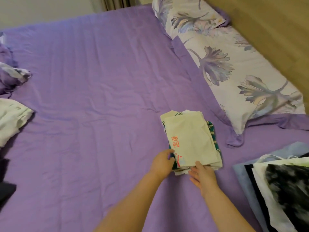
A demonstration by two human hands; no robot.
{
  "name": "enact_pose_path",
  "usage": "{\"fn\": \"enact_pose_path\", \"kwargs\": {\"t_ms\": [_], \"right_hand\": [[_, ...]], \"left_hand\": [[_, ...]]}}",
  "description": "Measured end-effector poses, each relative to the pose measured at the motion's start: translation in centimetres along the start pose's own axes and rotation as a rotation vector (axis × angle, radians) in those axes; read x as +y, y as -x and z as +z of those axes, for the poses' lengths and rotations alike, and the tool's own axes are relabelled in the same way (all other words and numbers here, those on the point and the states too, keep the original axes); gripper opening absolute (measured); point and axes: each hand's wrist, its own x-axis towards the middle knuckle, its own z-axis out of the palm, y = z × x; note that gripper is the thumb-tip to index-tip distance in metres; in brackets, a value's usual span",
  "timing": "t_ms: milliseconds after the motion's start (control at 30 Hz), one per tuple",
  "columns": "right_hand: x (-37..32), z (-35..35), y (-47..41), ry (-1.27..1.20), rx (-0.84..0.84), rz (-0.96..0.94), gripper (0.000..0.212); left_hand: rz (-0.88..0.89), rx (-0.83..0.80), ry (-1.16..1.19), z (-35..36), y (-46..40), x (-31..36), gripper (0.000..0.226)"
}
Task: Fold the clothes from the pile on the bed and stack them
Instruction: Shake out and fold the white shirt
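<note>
Both bare forearms reach up from bottom center of frame. Left hand point(162, 162), lower center, fingers curled at the folded stack's near-left corner. Right hand point(203, 175), just right of it, fingers straight, thumb up.

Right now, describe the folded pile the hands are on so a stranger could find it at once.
Start at the purple bed sheet and go to the near corner of the floral pillow. Just in front lies the small folded stack, with the left hand and right hand at its near edge. Its cream top piece bears red printed characters, unlike the dark-and-white heap further right.
</note>
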Motion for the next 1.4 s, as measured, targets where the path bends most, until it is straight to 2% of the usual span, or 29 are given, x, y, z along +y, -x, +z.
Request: {"fn": "enact_pose_path", "kwargs": {"t_ms": [67, 167, 267, 467, 667, 867, 1200, 1400], "right_hand": [[1.6, 1.1, 1.4, 0.163, -0.051, -0.080, 0.011], [4.3, 3.7, 3.4, 0.496, -0.232, -0.138, 0.021], [6.5, 6.6, 5.8, 0.753, -0.356, -0.193, 0.007], [10.3, 11.2, 10.8, 1.154, -0.478, -0.347, 0.028], [16.5, 16.0, 17.3, 1.476, -0.652, -0.466, 0.026], [22.8, 21.6, 26.5, 1.648, -0.753, -0.596, 0.031], [33.1, 29.7, 44.3, 1.752, -0.840, -0.785, 0.033], [37.3, 34.1, 52.2, 1.789, -0.921, -0.820, 0.032]], "left_hand": [[-0.097, -0.032, -0.037, -1.2, 2.0, -2.1, 0.044], [-0.191, -0.038, -0.051, -3.0, 5.3, -5.4, 0.045], [-0.279, 0.002, 0.011, -4.9, 8.8, -8.7, 0.041], [-0.401, 0.097, 0.120, -8.2, 16.3, -15.6, 0.036], [-0.490, 0.192, 0.255, -11.7, 25.9, -22.6, 0.030], [-0.552, 0.267, 0.325, -16.7, 36.8, -29.7, 0.031], [-0.532, 0.427, 0.407, -26.3, 54.8, -41.1, 0.031], [-0.561, 0.515, 0.451, -30.5, 62.6, -45.9, 0.028]]}}
